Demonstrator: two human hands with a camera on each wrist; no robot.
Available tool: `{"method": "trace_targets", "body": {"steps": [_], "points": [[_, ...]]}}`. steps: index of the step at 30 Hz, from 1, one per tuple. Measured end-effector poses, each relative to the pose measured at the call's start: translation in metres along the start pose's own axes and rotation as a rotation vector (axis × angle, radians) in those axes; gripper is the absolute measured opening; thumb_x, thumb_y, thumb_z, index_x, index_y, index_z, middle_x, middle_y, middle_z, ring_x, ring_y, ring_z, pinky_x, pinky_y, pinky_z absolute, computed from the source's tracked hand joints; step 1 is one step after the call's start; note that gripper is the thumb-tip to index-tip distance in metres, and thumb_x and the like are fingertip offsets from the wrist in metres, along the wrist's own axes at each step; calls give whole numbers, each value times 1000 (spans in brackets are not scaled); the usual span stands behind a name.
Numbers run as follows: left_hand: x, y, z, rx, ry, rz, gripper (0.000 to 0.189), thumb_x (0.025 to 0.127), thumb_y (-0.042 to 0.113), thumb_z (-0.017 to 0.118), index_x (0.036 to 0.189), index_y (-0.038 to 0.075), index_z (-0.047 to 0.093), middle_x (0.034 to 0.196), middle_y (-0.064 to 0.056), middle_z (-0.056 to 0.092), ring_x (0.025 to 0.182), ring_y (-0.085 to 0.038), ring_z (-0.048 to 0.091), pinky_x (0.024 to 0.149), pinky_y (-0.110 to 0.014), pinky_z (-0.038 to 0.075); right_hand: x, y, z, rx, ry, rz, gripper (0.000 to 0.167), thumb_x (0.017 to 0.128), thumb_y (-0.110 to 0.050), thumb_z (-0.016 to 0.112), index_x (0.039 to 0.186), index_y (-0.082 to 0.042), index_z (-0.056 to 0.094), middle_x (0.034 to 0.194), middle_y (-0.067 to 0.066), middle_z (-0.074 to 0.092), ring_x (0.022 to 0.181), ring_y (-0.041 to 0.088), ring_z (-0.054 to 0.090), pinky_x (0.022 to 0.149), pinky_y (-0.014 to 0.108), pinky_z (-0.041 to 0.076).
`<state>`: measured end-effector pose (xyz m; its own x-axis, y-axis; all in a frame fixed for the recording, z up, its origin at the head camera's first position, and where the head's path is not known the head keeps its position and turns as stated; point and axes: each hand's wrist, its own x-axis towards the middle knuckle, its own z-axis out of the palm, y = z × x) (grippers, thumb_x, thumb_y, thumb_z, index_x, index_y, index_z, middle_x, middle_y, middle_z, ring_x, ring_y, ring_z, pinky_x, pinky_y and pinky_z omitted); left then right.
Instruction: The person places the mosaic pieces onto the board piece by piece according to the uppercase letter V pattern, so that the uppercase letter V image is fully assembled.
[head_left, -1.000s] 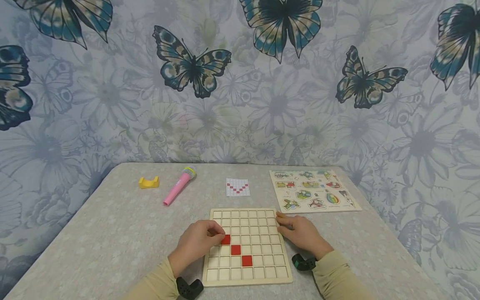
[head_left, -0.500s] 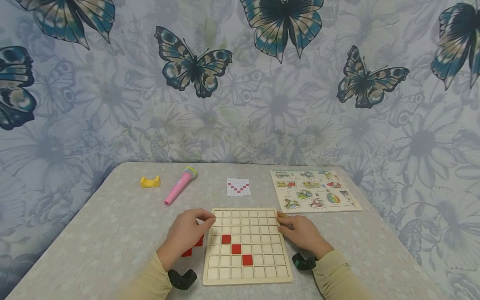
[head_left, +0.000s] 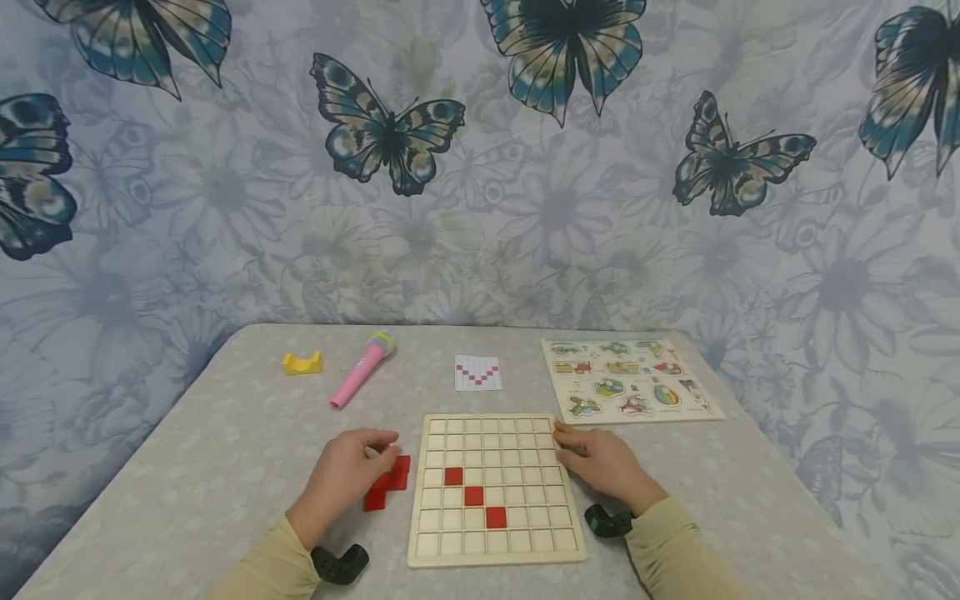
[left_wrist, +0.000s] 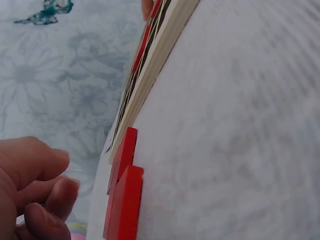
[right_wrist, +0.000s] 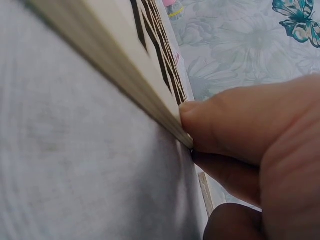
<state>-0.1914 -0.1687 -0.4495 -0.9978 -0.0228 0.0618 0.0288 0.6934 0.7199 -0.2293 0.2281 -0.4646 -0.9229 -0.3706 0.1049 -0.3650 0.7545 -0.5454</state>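
Note:
A pale wooden grid board (head_left: pixel 517 479) lies flat before me, with red square tiles (head_left: pixel 474 496) sitting in a diagonal line of its cells. Left of it, more loose red tiles (head_left: pixel 399 473) form a small pile, partly hidden by my left hand (head_left: pixel 347 468). That hand hovers just over the pile with fingers loosely bent. In the left wrist view, its fingertips (left_wrist: pixel 62 192) are apart from the red tiles (left_wrist: pixel 127 202) and hold nothing. My right hand (head_left: pixel 606 467) rests against the board's right edge, thumb and forefinger touching it near the far corner.
Beyond the board lies a white pattern card (head_left: pixel 478 373) with a V of red squares. A pink toy microphone (head_left: pixel 360 375) and a yellow stand (head_left: pixel 302 363) are at the back left. A picture puzzle board (head_left: pixel 630 379) lies at the back right.
My left hand has let go of a red tile in the board's grid and moved left to above the loose tiles. My right hand stays at the board's edge.

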Motion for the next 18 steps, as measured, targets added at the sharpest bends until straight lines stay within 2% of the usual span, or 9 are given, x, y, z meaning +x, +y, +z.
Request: {"method": "trace_targets", "body": {"steps": [3,4,6,8,9,11,15,16,18], "points": [[0,-4,3,43,-2,32,30,92,23,76,119,11,76,92,1,68,73,-11,58,62,-27,49,1,-1,1,23,-1,6,42,100,-26,68,137,-8,65,150,3,56,73,21,69,78,35,55],[0,-5,4,56,-2,40,29,91,24,77,118,12,76,90,2,67,73,-10,58,63,-27,49,1,0,2,27,-4,12,42,100,-27,68,138,-9,65,150,2,55,65,20,64,76,33,54],[1,-10,6,90,2,59,25,90,24,79,112,13,78,89,4,68,76,-9,58,67,-28,50,1,0,2,29,-3,15,42,100,-27,68,137,-9,65,150,2,56,65,19,64,75,32,54],[3,-13,6,111,5,75,22,90,25,80,109,15,79,91,4,69,78,-8,59,70,-29,51,1,1,3,25,3,12,41,100,-27,68,137,-9,66,150,1,56,91,26,73,87,40,57],[3,-14,6,116,5,80,21,89,26,81,107,16,80,92,4,70,79,-8,59,71,-29,51,1,1,3,22,8,12,41,100,-27,68,137,-9,66,150,1,56,102,27,72,94,44,55],[5,-16,6,121,2,85,18,89,26,81,104,18,80,92,5,70,81,-8,60,73,-30,52,1,1,3,16,17,9,41,100,-27,68,137,-10,66,150,0,56,121,30,66,100,48,52],[6,-17,5,114,-5,94,16,87,27,82,101,19,79,90,7,69,81,-8,61,75,-32,52,1,1,3,18,16,16,41,100,-28,69,137,-10,66,150,-1,56,114,30,68,100,50,52],[5,-17,5,114,-7,94,16,87,28,83,100,19,79,88,8,69,81,-8,61,75,-32,52,1,1,3,14,16,16,41,100,-28,69,136,-10,66,149,-1,56,119,30,67,101,50,51],[5,-17,5,109,-10,93,17,86,29,83,99,19,78,88,8,69,81,-7,61,75,-32,52,1,1,2,15,11,13,41,99,-29,69,136,-10,66,149,-1,57,116,30,68,100,50,52]]}}
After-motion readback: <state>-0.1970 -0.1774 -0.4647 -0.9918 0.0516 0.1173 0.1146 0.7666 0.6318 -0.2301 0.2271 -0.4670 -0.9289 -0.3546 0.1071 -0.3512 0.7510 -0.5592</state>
